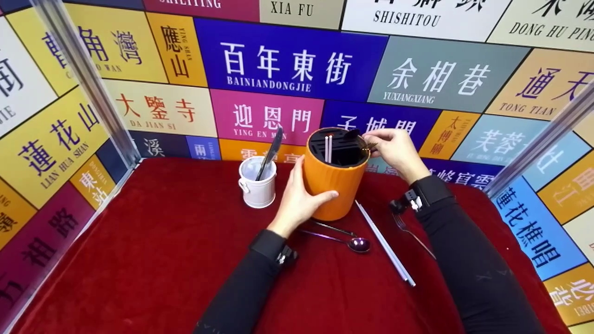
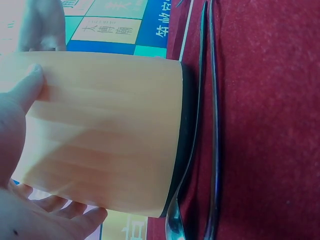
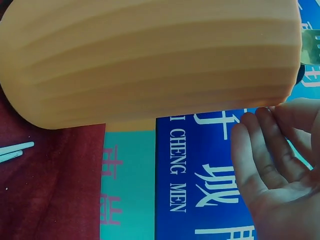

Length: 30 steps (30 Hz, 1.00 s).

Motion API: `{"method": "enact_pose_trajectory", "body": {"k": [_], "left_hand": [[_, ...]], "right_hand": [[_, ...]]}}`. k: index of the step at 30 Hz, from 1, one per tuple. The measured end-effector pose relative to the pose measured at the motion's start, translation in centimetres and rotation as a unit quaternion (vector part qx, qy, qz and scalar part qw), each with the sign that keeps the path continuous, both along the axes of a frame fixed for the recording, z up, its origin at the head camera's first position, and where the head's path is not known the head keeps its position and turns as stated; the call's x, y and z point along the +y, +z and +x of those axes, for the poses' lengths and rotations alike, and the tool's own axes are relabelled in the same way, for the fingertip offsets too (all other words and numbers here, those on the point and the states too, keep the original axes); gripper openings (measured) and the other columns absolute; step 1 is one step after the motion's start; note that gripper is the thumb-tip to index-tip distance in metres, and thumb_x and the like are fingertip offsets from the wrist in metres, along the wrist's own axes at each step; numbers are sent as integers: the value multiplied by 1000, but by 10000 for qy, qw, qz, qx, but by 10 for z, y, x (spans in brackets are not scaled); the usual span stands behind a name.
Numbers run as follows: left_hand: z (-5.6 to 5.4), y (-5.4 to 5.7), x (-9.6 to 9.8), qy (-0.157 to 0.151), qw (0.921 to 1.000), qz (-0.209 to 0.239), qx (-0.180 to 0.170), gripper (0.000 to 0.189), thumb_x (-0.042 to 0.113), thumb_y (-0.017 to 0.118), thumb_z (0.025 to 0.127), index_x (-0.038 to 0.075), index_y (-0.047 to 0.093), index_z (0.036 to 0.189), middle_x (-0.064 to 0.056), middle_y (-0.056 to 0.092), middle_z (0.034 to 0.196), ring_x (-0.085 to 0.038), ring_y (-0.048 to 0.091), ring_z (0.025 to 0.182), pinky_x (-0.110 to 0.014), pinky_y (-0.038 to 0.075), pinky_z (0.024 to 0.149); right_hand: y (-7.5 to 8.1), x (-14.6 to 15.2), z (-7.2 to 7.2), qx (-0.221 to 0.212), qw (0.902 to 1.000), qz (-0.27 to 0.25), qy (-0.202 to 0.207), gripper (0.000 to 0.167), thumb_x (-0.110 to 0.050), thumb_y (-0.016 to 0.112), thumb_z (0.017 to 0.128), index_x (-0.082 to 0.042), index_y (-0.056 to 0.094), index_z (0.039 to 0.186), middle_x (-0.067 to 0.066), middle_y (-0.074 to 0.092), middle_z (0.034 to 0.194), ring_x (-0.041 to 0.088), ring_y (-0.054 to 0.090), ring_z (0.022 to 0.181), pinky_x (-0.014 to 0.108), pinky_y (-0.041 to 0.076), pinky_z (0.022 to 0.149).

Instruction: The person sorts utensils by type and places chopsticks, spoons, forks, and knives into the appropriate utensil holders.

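The far wall (image 1: 297,60) bears a patchwork of coloured panels, each lettered in Chinese characters, many with romanised names beneath; a large blue panel (image 1: 287,86) reads BAINIANDONGJIE. Similar panels cover the left wall (image 1: 32,185) and right wall (image 1: 540,241). Pale upright poles (image 1: 88,76) mark both far corners. A dark red cloth (image 1: 153,260) covers the table. The lighting is bright.

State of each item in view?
Ribbed orange cylindrical holder: mouth up, gripped
Small white cup: upright
Shiny metal knife: leaning in cup, blade up
Two slim pale chopsticks: upright in holder
Two long pale chopsticks: lying on red cloth
Purple-tinged metal spoon: lying
Second metal spoon: lying
Silver metal fork: lying
Gold fork: head beyond holder rim
Left hand: gripping holder
Right hand: at rim, grip unclear
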<state>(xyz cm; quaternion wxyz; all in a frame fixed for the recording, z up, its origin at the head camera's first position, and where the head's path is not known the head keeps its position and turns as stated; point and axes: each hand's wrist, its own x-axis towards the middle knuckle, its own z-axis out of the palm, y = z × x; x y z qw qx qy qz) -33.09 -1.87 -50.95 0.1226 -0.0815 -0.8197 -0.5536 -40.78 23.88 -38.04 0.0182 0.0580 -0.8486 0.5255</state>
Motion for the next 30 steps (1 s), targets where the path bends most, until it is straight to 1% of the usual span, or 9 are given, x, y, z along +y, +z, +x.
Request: {"method": "enact_pose_trajectory", "body": {"k": [6, 11, 15, 18, 20, 22, 25, 27, 30], "left_hand": [[1, 0, 1, -4, 10000, 15, -17, 130, 66, 95, 76, 29, 21, 176, -5, 40, 176, -23, 48, 157, -46, 38, 134], [0, 0, 1, 0, 10000, 8, -17, 130, 64, 96, 76, 27, 21, 176, -5, 40, 175, -23, 47, 157, -45, 38, 135], [1, 1, 2, -5, 10000, 11, -35, 130, 63, 97, 77, 27, 21, 176, -5, 41, 175, -23, 47, 157, -45, 38, 134], [1, 1, 2, -14, 10000, 49, -34, 130, 62, 97, 76, 26, 22, 176, -5, 41, 175, -23, 48, 157, -45, 38, 134], [0, 1, 2, -20, 10000, 78, -15, 130, 61, 98, 76, 26, 22, 176, -6, 41, 175, -22, 47, 157, -45, 38, 134], [0, 1, 2, -19, 10000, 96, 19, 130, 60, 98, 76, 25, 23, 176, -6, 41, 175, -23, 47, 157, -45, 37, 135], [0, 1, 1, -5, 10000, 60, 50, 130, 62, 97, 76, 26, 22, 176, -6, 40, 176, -23, 47, 158, -44, 37, 135], [0, 1, 1, -6, 10000, 49, 65, 131, 63, 97, 76, 26, 22, 176, -6, 40, 176, -23, 46, 159, -44, 37, 135], [0, 0, 0, -21, 10000, 62, 60, 131, 65, 96, 76, 27, 21, 176, -6, 39, 176, -23, 46, 159, -45, 36, 135]], "right_hand": [[-4, 5, 6, 39, 9999, -117, 72, 27, -19, 70, 109, 0, 79, 126, -6, 83, 100, 8, 79, 81, 27, 68, 77], [-7, 13, 11, 4, 9999, -22, 116, 27, -20, 69, 109, 0, 79, 124, -8, 82, 96, 12, 80, 85, 28, 68, 76], [-9, 20, 19, 56, 9993, 304, 228, 29, -21, 67, 109, 0, 77, 125, -4, 82, 99, 15, 80, 84, 26, 67, 74], [-12, 24, 26, 127, 9957, 852, 349, 27, -21, 66, 109, -1, 78, 123, 7, 81, 102, 18, 78, 81, 26, 66, 73], [-15, 25, 31, 120, 9902, 1301, 489, 25, -21, 65, 109, -2, 79, 119, 16, 80, 102, 22, 77, 81, 28, 65, 73], [-18, 26, 37, 54, 9827, 1720, 689, 23, -22, 66, 109, -4, 79, 115, 21, 79, 101, 26, 76, 82, 28, 64, 72], [-21, 25, 45, -171, 9692, 2190, 1116, 22, -23, 67, 107, -5, 80, 111, 20, 79, 98, 31, 77, 84, 31, 65, 71], [-23, 23, 51, -306, 9596, 2401, 1433, 22, -22, 68, 106, -5, 81, 110, 19, 80, 97, 31, 77, 83, 32, 65, 71], [-26, 17, 60, -384, 9453, 2633, 1888, 20, -19, 69, 105, -4, 82, 108, 15, 81, 93, 25, 77, 78, 31, 65, 71]]}}
